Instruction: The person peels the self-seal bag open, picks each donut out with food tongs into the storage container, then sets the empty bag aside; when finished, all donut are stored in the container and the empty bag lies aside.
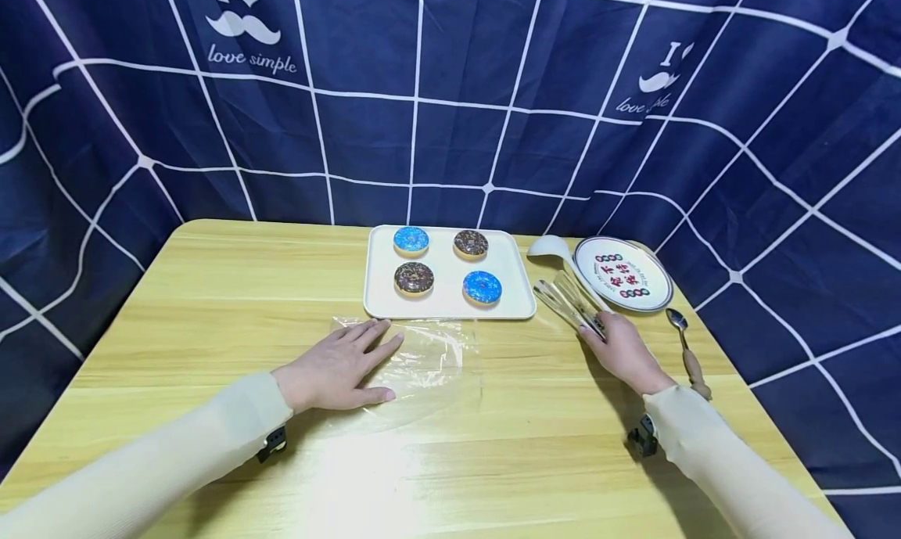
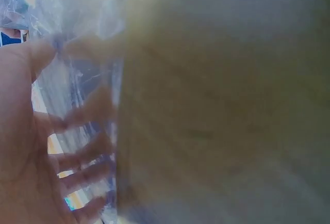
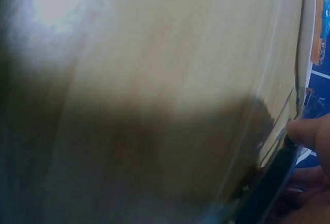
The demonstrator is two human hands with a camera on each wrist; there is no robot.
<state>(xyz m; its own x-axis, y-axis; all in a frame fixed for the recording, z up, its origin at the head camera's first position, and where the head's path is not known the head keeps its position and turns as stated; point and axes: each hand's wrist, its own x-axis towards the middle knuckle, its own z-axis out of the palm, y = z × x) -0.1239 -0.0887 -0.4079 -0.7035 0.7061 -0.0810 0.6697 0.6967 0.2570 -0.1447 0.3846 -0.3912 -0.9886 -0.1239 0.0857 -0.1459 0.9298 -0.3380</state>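
Observation:
My left hand (image 1: 338, 367) lies flat with fingers spread on a clear plastic bag (image 1: 432, 367) on the table. In the left wrist view the fingers (image 2: 85, 175) show through or beside the crinkled plastic. My right hand (image 1: 626, 355) grips a pair of tongs (image 1: 563, 300) by the handle end, their heads pointing toward the tray. The right wrist view shows the thumb (image 3: 309, 131) against the dark handle (image 3: 265, 188). Behind the bag, a white tray (image 1: 450, 277) bears blue doughnuts (image 1: 482, 287) and chocolate-brown doughnuts (image 1: 414, 278), two of each.
A white ladle (image 1: 552, 248) lies right of the tray, its handle running toward the right hand. Beside it is a white plate (image 1: 626, 273) with red lettering. A spoon with a brown handle (image 1: 693, 367) lies near the table's right edge. Blue curtains (image 1: 366, 132) surround the wooden table (image 1: 232, 289).

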